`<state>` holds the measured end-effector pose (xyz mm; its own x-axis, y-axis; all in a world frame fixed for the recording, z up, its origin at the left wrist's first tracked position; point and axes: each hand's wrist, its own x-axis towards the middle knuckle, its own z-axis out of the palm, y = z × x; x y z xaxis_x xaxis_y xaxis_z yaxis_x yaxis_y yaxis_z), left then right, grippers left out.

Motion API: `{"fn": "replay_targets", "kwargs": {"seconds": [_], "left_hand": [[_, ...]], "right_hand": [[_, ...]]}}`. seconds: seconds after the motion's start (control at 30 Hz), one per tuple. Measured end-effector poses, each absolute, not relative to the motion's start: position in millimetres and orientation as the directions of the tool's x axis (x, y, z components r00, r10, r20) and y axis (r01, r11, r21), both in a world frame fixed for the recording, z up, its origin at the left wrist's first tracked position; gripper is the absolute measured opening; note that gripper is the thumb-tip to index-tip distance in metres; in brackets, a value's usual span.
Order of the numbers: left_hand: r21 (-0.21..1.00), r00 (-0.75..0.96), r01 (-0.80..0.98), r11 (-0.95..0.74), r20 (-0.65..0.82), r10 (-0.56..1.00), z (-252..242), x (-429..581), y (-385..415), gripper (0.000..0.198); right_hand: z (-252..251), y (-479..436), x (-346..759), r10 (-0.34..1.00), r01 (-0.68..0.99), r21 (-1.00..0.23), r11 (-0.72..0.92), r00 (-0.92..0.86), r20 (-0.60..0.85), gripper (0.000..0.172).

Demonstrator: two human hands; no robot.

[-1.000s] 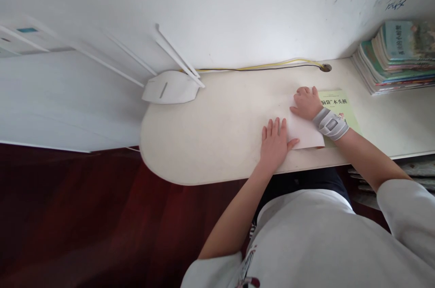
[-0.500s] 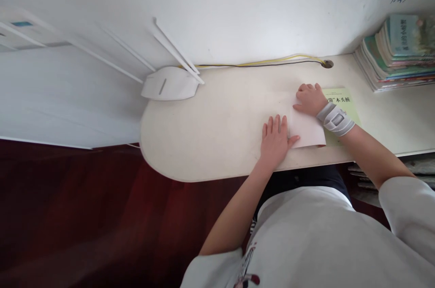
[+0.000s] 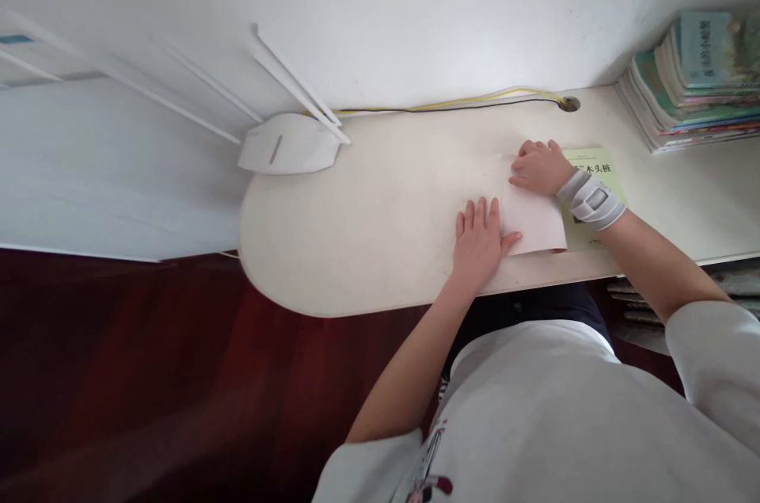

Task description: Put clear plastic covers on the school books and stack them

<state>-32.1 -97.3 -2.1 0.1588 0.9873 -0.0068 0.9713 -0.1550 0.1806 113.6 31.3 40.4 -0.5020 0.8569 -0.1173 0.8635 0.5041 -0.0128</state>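
Observation:
A pinkish-white sheet of paper [image 3: 531, 226] lies folded on the table, its lower right corner curling up slightly to show a reddish underside. Beneath its right part is a light green booklet [image 3: 611, 158] with dark printed characters. My left hand [image 3: 478, 241] rests flat at the paper's left edge, fingers spread and thumb reaching over the sheet. Near the paper's upper edge my right hand [image 3: 541, 169] presses down with curled fingers; what is under them, if anything, is hidden. A grey and white wrap [image 3: 592, 200] circles the right wrist, covering part of the booklet.
The cream table [image 3: 356, 234] has a rounded left end. A white slotted piece with thin bars [image 3: 290, 145] stands at its back left. Yellow and black cables [image 3: 439, 103] run along the wall to a round hole [image 3: 570, 104]. Books [image 3: 701, 91] are stacked at the back right.
The camera view has shifted slightly. Both hands stay almost in place on the paper, and the right wrist has turned a little.

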Motion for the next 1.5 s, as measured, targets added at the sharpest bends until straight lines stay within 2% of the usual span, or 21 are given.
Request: {"fn": "replay_targets", "kwargs": {"seconds": [0.2,0.33,0.47,0.63,0.8,0.9,0.97,1.1,1.2,1.27,1.37,1.5], "left_hand": [[0.197,0.167,0.967,-0.162,-0.008,0.986,-1.3,-31.3,-102.0,0.069],[0.217,0.206,0.956,-0.195,-0.027,0.978,3.0,-36.7,-93.2,0.068],[0.271,0.248,0.937,-0.22,-0.071,0.966,7.2,-40.2,-50.7,0.074],[0.257,0.178,0.951,-0.175,0.01,0.984,-1.4,-34.6,0.4,0.069],[0.382,0.061,0.92,-0.088,0.081,0.995,-10.3,-38.5,7.9,0.065],[0.404,0.054,0.911,-0.086,0.089,0.995,-10.6,-40.1,7.2,0.063],[0.388,0.071,0.916,-0.103,0.096,0.993,-10.3,-39.3,6.5,0.062],[0.323,0.119,0.935,-0.148,0.107,0.987,-12.7,-38.3,5.7,0.059],[0.343,0.127,0.924,-0.167,0.135,0.983,-17.0,-41.3,8.5,0.057],[0.392,0.117,0.901,-0.187,0.196,0.974,-17.9,-43.5,10.3,0.055],[0.41,0.153,0.862,-0.297,0.349,0.924,-10.9,-41.6,1.6,0.046],[0.309,0.404,0.766,-0.564,0.451,0.796,8.3,-24.7,-46.5,0.037]], "right_hand": [[35.0,30.8,108.3,0.873,0.873,0.033,0.486,-0.483,-0.071,0.043],[30.3,35.4,112.8,0.849,0.852,0.01,0.524,-0.521,-0.087,0.042],[29.8,38.6,118.4,0.831,0.835,-0.036,0.549,-0.55,-0.083,0.038],[33.4,37.7,121.3,0.822,0.828,-0.06,0.558,-0.561,-0.097,0.037],[34.9,39.9,126.6,0.783,0.795,-0.108,0.597,-0.607,-0.134,0.036],[31.4,39.7,125.0,0.771,0.78,-0.16,0.605,-0.624,-0.13,0.034],[28.2,38.8,121.7,0.794,0.786,-0.2,0.584,-0.605,-0.059,0.034],[23.6,35.4,123.3,0.891,0.814,-0.373,0.446,-0.362,0.275,0.04],[20.6,24.8,140.2,0.858,0.699,-0.521,0.489,-0.278,0.432,0.046],[16.0,11.9,154.9,0.824,0.619,-0.554,0.557,-0.332,0.458,0.052],[3.3,-7.6,170.4,0.813,0.594,-0.555,0.582,-0.404,0.419,0.063],[-13.4,-15.5,173.7,0.829,0.645,-0.521,0.559,-0.435,0.35,0.068]]}}
